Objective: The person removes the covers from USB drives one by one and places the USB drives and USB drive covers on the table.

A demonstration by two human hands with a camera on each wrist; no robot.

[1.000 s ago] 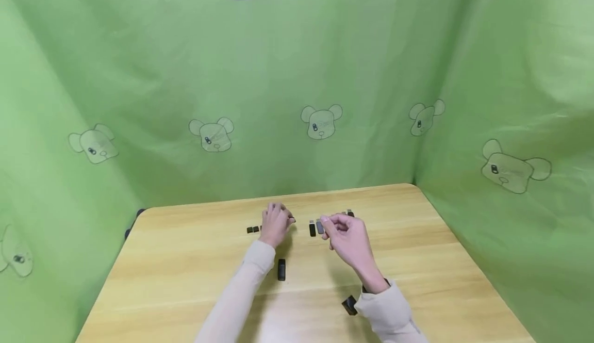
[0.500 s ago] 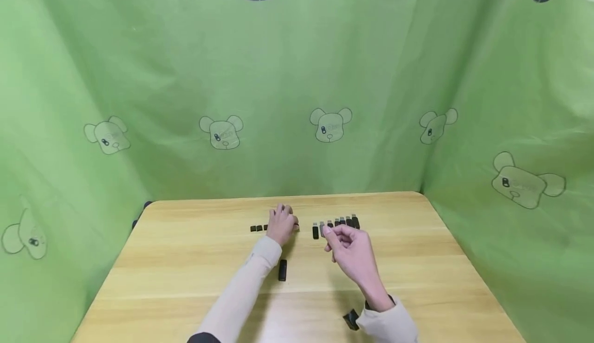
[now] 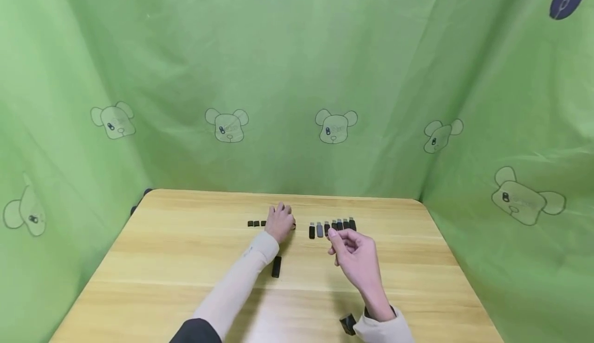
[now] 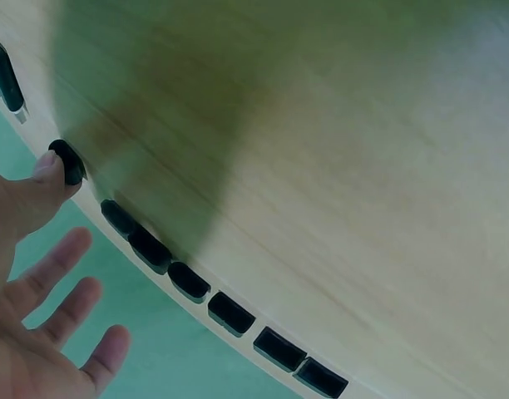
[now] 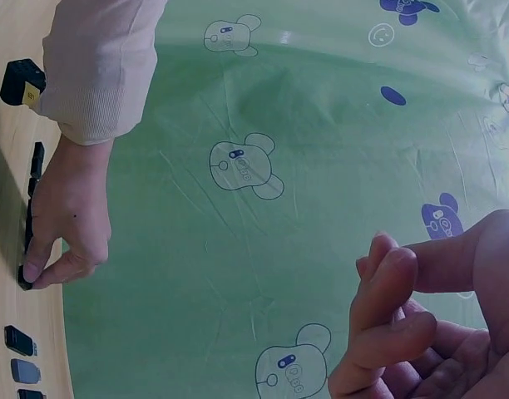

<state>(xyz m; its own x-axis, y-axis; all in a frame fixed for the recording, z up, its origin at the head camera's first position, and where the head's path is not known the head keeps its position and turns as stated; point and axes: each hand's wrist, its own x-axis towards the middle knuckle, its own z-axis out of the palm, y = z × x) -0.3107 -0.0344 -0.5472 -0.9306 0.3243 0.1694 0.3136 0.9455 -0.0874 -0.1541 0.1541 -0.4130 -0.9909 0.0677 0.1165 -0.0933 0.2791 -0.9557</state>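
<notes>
My left hand (image 3: 277, 225) reaches to the far part of the table, pinching a small black cap (image 4: 70, 164) between thumb and index finger at the end of a row. Its other fingers stick out. Several similar black caps (image 4: 232, 313) continue that row. My right hand (image 3: 358, 260) hovers above the table, fingers loosely curled and thumb against the index finger; nothing shows between them in the right wrist view. Beyond it stand several USB flash drives in a row, metal plugs pointing away, among them a black flash drive (image 3: 312, 231) and a grey flash drive (image 3: 319, 230).
A longer black stick-shaped object (image 3: 276, 266) lies on the wooden table (image 3: 153, 271) near my left wrist. By my right cuff sits a black angular object (image 3: 347, 324). Green printed sheets (image 3: 278, 64) enclose the table's back and sides.
My head view has shifted slightly. The right hand has moved a little right and down in the view, uncovering more flash drives. The left hand remains at the caps.
</notes>
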